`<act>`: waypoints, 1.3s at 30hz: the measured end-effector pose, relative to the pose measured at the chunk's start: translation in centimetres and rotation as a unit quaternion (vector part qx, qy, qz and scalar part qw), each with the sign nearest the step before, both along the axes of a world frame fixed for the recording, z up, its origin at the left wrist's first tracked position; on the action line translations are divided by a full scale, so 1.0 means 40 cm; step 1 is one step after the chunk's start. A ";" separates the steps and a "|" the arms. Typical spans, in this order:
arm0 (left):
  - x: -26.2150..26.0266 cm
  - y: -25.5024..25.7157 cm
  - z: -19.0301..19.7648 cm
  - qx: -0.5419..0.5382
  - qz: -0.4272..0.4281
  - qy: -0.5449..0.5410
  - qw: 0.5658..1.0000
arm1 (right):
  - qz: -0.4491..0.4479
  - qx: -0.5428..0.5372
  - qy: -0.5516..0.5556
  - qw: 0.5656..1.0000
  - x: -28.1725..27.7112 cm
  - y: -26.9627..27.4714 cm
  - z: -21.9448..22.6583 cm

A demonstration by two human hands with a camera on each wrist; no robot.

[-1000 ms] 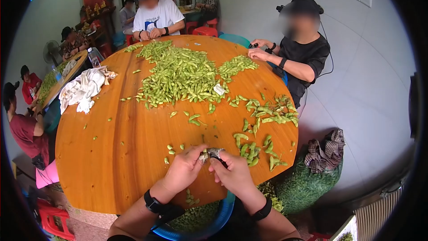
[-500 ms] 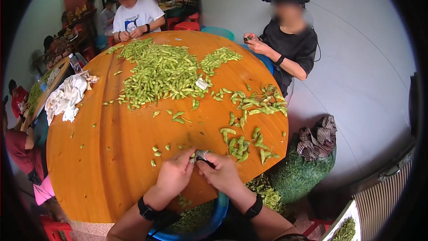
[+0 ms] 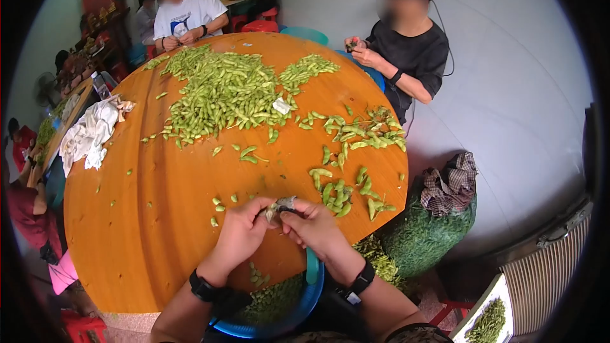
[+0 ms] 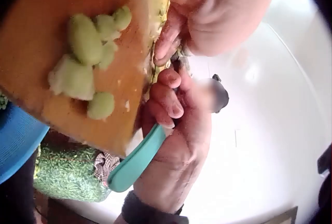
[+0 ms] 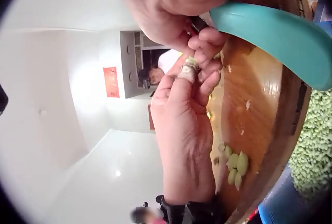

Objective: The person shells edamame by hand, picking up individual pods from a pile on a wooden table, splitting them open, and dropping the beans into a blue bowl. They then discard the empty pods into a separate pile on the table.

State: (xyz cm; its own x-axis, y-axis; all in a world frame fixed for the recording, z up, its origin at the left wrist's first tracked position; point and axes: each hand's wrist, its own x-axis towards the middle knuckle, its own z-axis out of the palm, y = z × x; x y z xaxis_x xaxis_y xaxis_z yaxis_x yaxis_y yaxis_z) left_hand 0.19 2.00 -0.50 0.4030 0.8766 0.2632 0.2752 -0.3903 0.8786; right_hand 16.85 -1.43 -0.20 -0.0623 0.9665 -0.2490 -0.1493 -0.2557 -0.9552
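Pinching what looks like a pod [image 5: 192, 60] in the left hand [image 3: 240, 235], close to the right hand [image 3: 316, 232], probably for control. Gripping a teal handle [image 3: 312, 267] there. Facing loose pods [image 3: 219, 92] on the tabletop [image 3: 121, 248], above a blue tub [image 3: 316, 293], likely near for short reach.

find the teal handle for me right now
In the head view, the teal handle sticks out below the right hand, by the table's near edge and the right side of the blue basin.
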 end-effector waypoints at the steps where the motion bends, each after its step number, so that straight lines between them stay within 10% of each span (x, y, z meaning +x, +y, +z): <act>1: -0.004 0.004 -0.004 -0.079 -0.018 -0.065 0.995 | 0.004 -0.015 0.017 1.000 0.006 0.002 0.002; 6: -0.016 0.028 -0.016 -0.274 -0.075 -0.217 0.934 | -0.002 -0.008 -0.002 1.000 0.004 0.003 0.016; 15: -0.006 0.014 -0.035 -0.223 -0.035 -0.153 0.962 | -0.036 0.128 -0.162 0.978 -0.023 -0.018 0.026; 20: -0.051 -0.008 0.019 0.050 0.064 0.113 0.990 | -0.142 0.159 -0.159 0.964 0.074 -0.003 0.015; 24: -0.155 0.019 0.077 0.043 0.093 0.168 0.980 | -0.165 0.176 -0.319 0.917 0.212 -0.012 -0.004; 31: -0.241 0.070 0.008 0.070 0.007 0.184 0.980 | -0.137 0.112 -0.171 0.969 0.171 -0.073 -0.007; 39: -0.172 0.096 -0.006 0.037 -0.123 0.130 0.983 | 0.039 0.309 -0.451 0.836 0.012 -0.018 0.037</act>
